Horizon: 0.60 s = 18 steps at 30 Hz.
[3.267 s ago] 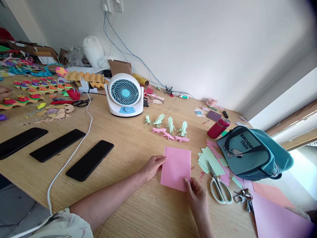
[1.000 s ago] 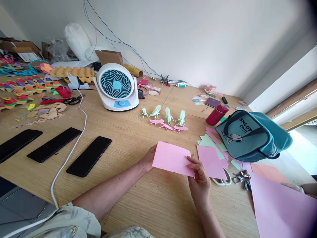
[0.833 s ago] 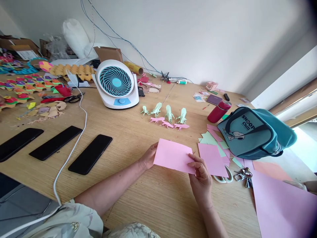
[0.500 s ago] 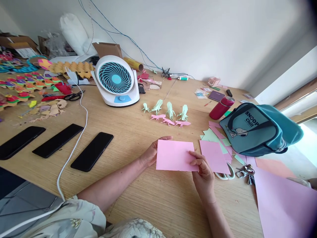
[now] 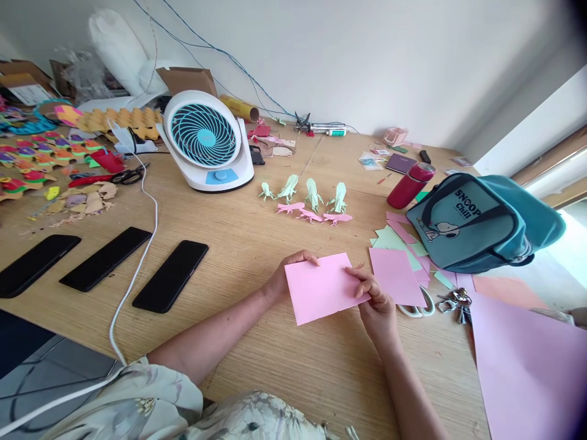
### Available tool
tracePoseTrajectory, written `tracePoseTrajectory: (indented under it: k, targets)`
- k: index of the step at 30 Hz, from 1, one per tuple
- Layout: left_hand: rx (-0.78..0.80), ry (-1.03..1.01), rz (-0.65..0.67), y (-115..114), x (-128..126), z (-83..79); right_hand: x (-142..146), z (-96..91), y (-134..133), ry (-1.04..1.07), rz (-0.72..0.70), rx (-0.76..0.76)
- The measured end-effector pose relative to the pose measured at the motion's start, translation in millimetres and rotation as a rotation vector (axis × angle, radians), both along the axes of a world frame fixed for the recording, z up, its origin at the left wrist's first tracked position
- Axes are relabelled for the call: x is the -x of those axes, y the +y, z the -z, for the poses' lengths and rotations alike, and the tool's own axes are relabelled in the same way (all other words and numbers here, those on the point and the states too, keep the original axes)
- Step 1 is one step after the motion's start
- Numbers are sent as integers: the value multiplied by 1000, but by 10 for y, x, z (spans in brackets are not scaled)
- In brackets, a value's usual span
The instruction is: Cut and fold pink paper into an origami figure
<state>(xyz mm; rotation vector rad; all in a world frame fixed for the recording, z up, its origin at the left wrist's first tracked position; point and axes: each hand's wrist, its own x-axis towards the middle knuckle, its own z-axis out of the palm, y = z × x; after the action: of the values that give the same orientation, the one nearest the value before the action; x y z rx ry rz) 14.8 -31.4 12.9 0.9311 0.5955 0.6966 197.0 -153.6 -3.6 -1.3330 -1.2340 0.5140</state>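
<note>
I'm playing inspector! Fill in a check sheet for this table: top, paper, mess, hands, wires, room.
Surface: wooden table.
Paper in use: pink sheet, tilted.
Clutter: fan, three phones, bottle, bag, keys, four green figures, three pink figures; second pink sheet partly covers scissors.
Hands: left hand holds the pink sheet's left side, right hand its right.
Cables: white cable passes the phones; blue cables behind.
Surroundings: pale wall behind the table.

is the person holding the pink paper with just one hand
No, both hands are on the pink paper: the left hand at its upper left edge, the right hand at its right end.
</note>
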Motion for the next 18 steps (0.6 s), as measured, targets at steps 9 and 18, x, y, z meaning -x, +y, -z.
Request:
tracePoseTrajectory:
  k: [9, 18]
  targets:
    - [-275, 62, -250, -15, 31, 89, 57, -61, -5, 547, -15, 209]
    - [-519, 163, -299, -18, 54, 86, 172, -94, -7, 589, -109, 347]
